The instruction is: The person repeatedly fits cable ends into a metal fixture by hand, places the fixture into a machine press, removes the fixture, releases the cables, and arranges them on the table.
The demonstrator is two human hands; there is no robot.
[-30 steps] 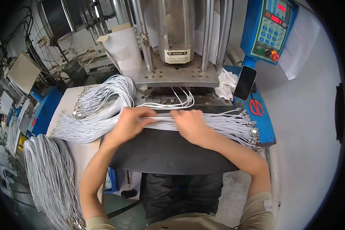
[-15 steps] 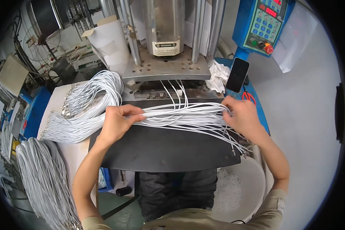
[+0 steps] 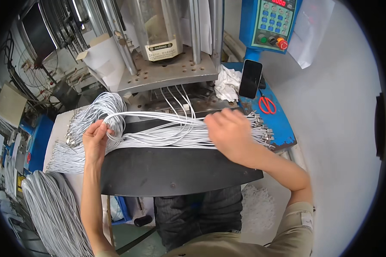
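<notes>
My left hand (image 3: 95, 139) pinches a looped strand of white cables (image 3: 154, 115) at the left end of the black board (image 3: 171, 171). To the right, my right hand (image 3: 229, 135) is closed around the same raised strand, its fingers slightly blurred. Below it a thick bundle of white cables (image 3: 167, 139) lies along the board, running under my right hand. Small metal connectors (image 3: 261, 128) show at the bundle's right end. Several single cables (image 3: 171, 98) come out from beneath the press plate (image 3: 167, 73) and cross over the bundle.
Coiled white cables (image 3: 101, 113) lie at the left, with a grey cable bundle (image 3: 51, 210) nearer. A phone (image 3: 250, 79), red-handled scissors (image 3: 266, 105) and a crumpled white cloth (image 3: 227, 83) are at the right. Beyond stands a blue control panel (image 3: 272, 21); a bin (image 3: 257, 210) is below the board.
My left hand has moved left and now holds up a bent loop of cables. My right hand has moved left from the cable ends. The view has shifted, with the press now further left.
</notes>
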